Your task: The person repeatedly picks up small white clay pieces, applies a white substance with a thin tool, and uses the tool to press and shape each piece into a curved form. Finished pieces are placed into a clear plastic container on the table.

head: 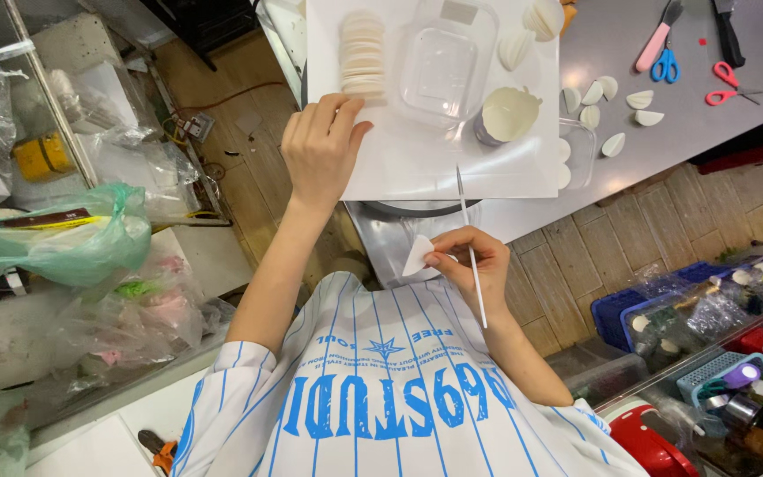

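White folded paper piece [417,254] and thin brush [471,250] pinched in right hand [477,265]; left hand [320,150] curled, fingertips at paper-disc stack [363,55].

folded white paper piece [417,254] | thin brush [470,252] upright | white paper-disc stack [363,55]

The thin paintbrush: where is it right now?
Head view: the thin paintbrush is in the right hand, beside a folded white paper piece, just below the white sheet.
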